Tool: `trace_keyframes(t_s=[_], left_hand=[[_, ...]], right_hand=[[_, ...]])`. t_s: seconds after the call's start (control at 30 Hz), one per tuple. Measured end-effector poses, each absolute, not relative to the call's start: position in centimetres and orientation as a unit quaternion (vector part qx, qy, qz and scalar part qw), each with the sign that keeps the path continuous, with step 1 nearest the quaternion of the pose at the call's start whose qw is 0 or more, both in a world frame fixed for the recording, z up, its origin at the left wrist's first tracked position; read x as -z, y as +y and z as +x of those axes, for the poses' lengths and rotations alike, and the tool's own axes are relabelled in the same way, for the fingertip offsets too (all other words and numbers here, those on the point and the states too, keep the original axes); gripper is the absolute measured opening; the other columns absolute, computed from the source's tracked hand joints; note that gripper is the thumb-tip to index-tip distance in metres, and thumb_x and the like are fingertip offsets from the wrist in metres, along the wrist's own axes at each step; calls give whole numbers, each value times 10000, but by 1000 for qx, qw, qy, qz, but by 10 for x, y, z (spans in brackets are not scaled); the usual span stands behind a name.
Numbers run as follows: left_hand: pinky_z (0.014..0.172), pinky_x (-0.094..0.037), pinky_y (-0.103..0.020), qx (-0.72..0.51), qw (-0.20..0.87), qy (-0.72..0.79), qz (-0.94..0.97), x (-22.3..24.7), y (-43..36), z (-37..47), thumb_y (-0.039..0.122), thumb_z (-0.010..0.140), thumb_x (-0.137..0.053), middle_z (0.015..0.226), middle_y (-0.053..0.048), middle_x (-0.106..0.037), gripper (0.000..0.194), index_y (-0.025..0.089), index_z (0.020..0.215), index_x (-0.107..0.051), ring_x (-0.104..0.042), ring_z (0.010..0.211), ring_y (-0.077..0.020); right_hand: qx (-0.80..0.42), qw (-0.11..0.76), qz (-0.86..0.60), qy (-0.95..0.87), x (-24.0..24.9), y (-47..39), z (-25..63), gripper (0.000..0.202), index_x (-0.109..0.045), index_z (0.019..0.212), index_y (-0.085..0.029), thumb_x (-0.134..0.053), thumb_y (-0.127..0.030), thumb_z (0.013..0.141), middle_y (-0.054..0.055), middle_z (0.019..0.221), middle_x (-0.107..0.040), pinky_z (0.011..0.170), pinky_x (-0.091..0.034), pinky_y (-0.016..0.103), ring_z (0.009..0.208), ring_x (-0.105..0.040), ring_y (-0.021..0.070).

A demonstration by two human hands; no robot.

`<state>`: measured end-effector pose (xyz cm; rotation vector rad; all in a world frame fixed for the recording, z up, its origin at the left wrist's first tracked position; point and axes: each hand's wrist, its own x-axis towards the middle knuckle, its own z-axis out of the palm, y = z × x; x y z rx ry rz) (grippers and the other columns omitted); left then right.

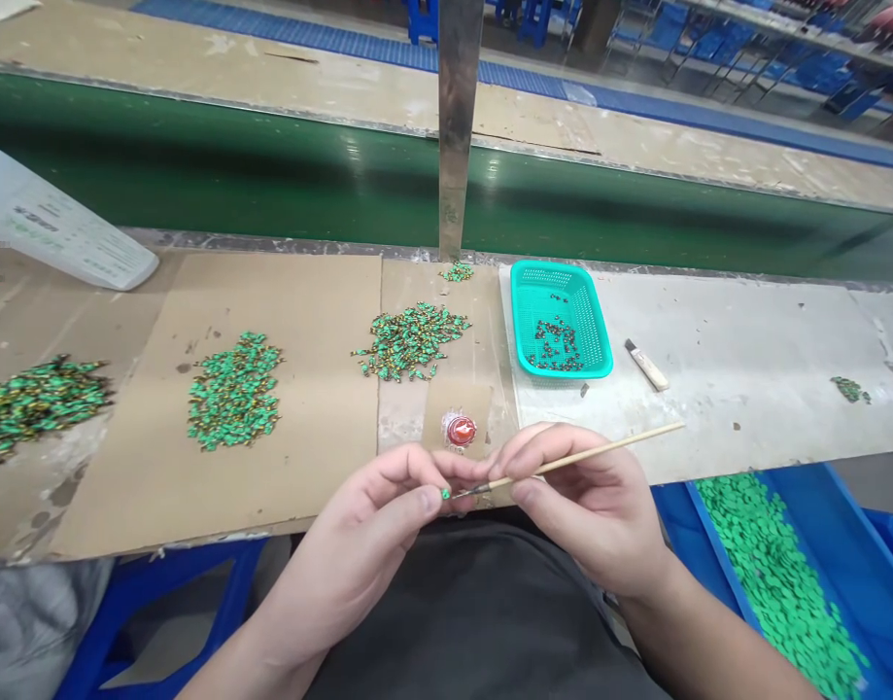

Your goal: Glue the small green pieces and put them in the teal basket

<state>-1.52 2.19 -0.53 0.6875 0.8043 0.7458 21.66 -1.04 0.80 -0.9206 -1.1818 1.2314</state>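
Seen from above, a person's two hands are meeting over the near edge of a worktop (738, 350). The left hand (359, 535) is pinching a small green piece (445, 494) between thumb and fingers. The right hand (592, 515) is gripping a slim paintbrush (606, 450) near its bristles; the tip is pointing left, right beside the piece, though whether it is touching is too small to tell. Just beyond the hands, a small round red item (461, 430) is resting on cardboard (329, 389). Farther back and to the left, three piles of green-and-gold pieces are lying: a near-central pile (417, 340), a middle pile (234, 394) and a far-left pile (42, 403). A teal basket (601, 368) is holding small dark bits behind the right hand, and a short flat brush (646, 366) is lying to its right. Below the worktop at lower right, a blue bin (846, 525) is holding many green discs (781, 574). A metal post (457, 126) is standing at the worktop's far edge.
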Motion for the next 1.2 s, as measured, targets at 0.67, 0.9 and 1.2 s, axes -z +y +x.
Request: trace_keyframes(t_s=[0.67, 0.9, 1.2], left_hand=[[1043, -656, -413, -340, 789, 387, 335, 10, 21, -19, 562, 920, -1044, 1249, -108, -951, 356, 276, 814, -859, -827, 1306, -386], [1027, -652, -412, -340, 787, 387, 340, 10, 20, -20, 573, 922, -1042, 1255, -117, -952, 368, 268, 822, -862, -838, 1268, -380], [1062, -637, -431, -342, 792, 373, 343, 16, 17, -23, 526, 978, -1013, 1280, -118, -937, 340, 248, 868, -851, -821, 1148, -328]], right_hand=[[-474, 545, -406, -560, -13, -8, 215, 268, -911, 1135, -287, -832, -53, 1032, 50, 1085, -944, 1044, -750, 429, 1017, -912, 243], [-475, 542, -409, -560, -14, -6, 215, 268, -911, 1133, -289, -841, -53, 1029, 39, 1069, -942, 1017, -750, 411, 990, -910, 230], [-451, 536, -423, -575, -15, -7, 215, 237, -902, 1134, -268, -872, -63, 1017, 45, 1049, -942, 896, -753, 354, 958, -918, 226]])
